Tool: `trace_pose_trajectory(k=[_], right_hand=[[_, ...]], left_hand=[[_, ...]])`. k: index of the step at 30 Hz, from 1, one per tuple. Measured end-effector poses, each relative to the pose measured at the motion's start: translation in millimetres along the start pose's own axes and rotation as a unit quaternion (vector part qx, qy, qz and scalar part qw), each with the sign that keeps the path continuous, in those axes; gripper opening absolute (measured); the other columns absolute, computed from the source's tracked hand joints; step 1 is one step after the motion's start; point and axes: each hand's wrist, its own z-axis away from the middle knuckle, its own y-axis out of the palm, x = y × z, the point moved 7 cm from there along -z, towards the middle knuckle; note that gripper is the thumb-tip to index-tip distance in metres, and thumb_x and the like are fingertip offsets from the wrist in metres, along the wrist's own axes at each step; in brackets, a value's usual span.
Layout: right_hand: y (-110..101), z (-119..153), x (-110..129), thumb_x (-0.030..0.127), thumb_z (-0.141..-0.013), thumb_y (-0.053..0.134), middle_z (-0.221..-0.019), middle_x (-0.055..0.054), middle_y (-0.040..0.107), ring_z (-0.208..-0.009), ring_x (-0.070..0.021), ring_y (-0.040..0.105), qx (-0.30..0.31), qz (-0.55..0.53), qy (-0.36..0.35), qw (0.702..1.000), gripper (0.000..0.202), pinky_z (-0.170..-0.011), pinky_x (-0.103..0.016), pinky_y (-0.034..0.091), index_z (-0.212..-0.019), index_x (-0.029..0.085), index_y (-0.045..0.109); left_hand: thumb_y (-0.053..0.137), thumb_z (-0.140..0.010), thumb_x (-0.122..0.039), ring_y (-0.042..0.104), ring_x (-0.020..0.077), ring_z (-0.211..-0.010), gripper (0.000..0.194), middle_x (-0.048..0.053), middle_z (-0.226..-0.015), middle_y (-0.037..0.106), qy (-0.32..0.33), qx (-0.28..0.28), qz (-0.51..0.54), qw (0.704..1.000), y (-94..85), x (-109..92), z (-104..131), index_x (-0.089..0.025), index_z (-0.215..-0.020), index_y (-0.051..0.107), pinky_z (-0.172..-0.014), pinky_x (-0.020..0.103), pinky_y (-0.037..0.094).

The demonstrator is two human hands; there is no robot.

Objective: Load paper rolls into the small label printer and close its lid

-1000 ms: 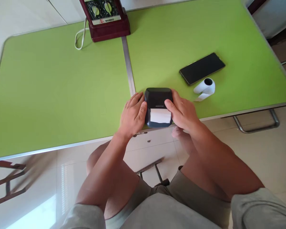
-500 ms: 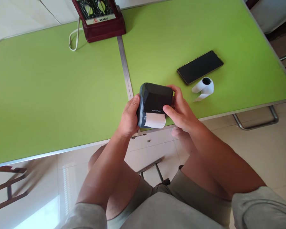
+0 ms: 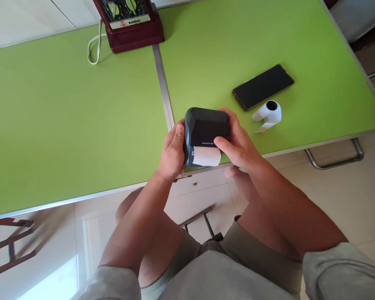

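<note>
A small dark label printer [image 3: 208, 127] is held between both hands above the table's front edge. White paper [image 3: 207, 156] sticks out of its near side and curls down slightly. My left hand [image 3: 173, 150] grips the printer's left side, thumb along the edge and fingers hidden beneath. Around the right side wraps my right hand [image 3: 237, 139], its thumb resting on the top near the printed brand lettering. To the right on the table lies a partly unrolled white paper roll [image 3: 275, 113] with a dark core.
Behind the roll a black smartphone [image 3: 263, 86] lies on the green table [image 3: 81, 125]. A dark red appliance [image 3: 134, 35] with a white cord [image 3: 94, 54] stands at the back. A metal strip [image 3: 162, 85] divides the tabletop.
The printer and both hands have shifted slightly to the right, and the printer has turned a little. Both hands keep their hold. The phone and paper roll stay put.
</note>
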Motion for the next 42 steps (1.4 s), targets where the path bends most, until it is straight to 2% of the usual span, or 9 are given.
trace_pose_trajectory(k=[2,5,11,17,24,27,35,39,42], right_hand=[[-1.5,-0.7,-3.2,0.072,-0.09,0.058,-0.114,-0.007,0.071,-0.102,-0.029,0.07,-0.024,-0.049,0.011,0.998,0.073,-0.078,-0.042,0.057,-0.146,0.029,0.039],[-2.9,-1.8,-4.9,0.074,-0.085,0.063,-0.102,-0.005,0.072,-0.091,-0.0273,0.069,-0.04,-0.062,0.045,0.996,0.073,-0.074,-0.042,0.054,-0.139,0.027,0.046],[-2.9,-6.4,0.5,0.071,-0.083,0.061,-0.083,-0.004,0.07,-0.078,-0.0249,0.067,-0.041,0.016,0.086,0.995,0.073,-0.068,-0.038,0.047,-0.135,0.02,0.056],[-4.1,-8.8,7.9,0.063,-0.088,0.057,-0.065,0.004,0.059,-0.064,-0.019,0.06,-0.064,0.066,0.084,0.992,0.067,-0.063,-0.035,0.04,-0.136,0.016,0.058],[-6.2,-7.1,7.0,0.045,-0.08,0.075,-0.066,0.009,0.053,-0.06,-0.0162,0.055,-0.021,0.002,0.044,0.999,0.072,-0.058,-0.032,0.043,-0.143,0.025,0.048],[-14.5,-8.1,17.0,0.045,-0.082,0.076,-0.063,0.01,0.051,-0.058,-0.0159,0.055,-0.048,0.01,0.039,0.998,0.063,-0.058,-0.032,0.045,-0.138,0.026,0.052],[-31.4,-25.0,48.8,0.057,-0.102,0.055,-0.083,-0.002,0.073,-0.066,-0.019,0.067,-0.137,0.066,-0.003,0.988,0.035,-0.057,-0.033,0.05,-0.119,0.027,0.062],[-26.0,-35.2,60.1,0.044,-0.099,0.061,-0.092,-0.003,0.078,-0.074,-0.0201,0.069,-0.094,0.197,-0.028,0.975,0.02,-0.066,-0.035,0.05,-0.102,0.026,0.07],[-15.5,-39.6,70.3,0.032,-0.094,0.065,-0.081,-0.003,0.077,-0.071,-0.0216,0.067,-0.024,0.342,-0.02,0.939,0.011,-0.066,-0.035,0.044,-0.09,0.026,0.073]], left_hand=[[0.042,-0.108,-0.063,0.069,0.0262,-0.129,0.051,0.005,-0.131,0.076,0.05,-0.038,-0.083,0.995,-6.9,-10.4,1.8,-0.026,-0.13,0.07,-0.11,0.04,0.057],[0.042,-0.11,-0.055,0.066,0.0244,-0.134,0.05,0.006,-0.14,0.073,0.116,-0.073,-0.199,0.97,-13.8,-25.0,5.5,-0.023,-0.136,0.069,-0.116,0.039,0.052],[0.039,-0.11,-0.042,0.068,0.0251,-0.127,0.046,0.01,-0.136,0.075,0.107,-0.053,-0.31,0.943,-18.6,-26.8,9.2,-0.018,-0.133,0.072,-0.11,0.04,0.055],[0.043,-0.107,-0.036,0.068,0.0275,-0.125,0.043,0.01,-0.135,0.075,0.069,-0.032,-0.307,0.949,-21.2,-19.1,9.7,-0.021,-0.137,0.07,-0.109,0.043,0.054],[0.046,-0.105,-0.036,0.068,0.0285,-0.124,0.04,0.009,-0.134,0.075,0.058,-0.042,-0.288,0.955,-24.0,-15.6,9.2,-0.023,-0.134,0.07,-0.109,0.046,0.054],[0.045,-0.105,-0.035,0.069,0.0286,-0.121,0.04,0.009,-0.131,0.075,0.061,-0.04,-0.296,0.952,-22.1,-17.2,9.9,-0.023,-0.134,0.07,-0.107,0.045,0.055],[0.043,-0.105,-0.034,0.069,0.0292,-0.12,0.042,0.01,-0.131,0.075,0.068,-0.04,-0.325,0.942,-20.9,-18.5,9.9,-0.019,-0.134,0.068,-0.105,0.045,0.055],[0.043,-0.105,-0.034,0.069,0.0284,-0.121,0.041,0.009,-0.132,0.075,0.069,-0.036,-0.326,0.942,-19.7,-19.3,10.5,-0.02,-0.135,0.068,-0.106,0.045,0.055],[0.042,-0.106,-0.034,0.069,0.0285,-0.121,0.042,0.01,-0.133,0.075,0.068,-0.034,-0.326,0.942,-18.8,-20.0,11.2,-0.019,-0.135,0.067,-0.107,0.045,0.054]])
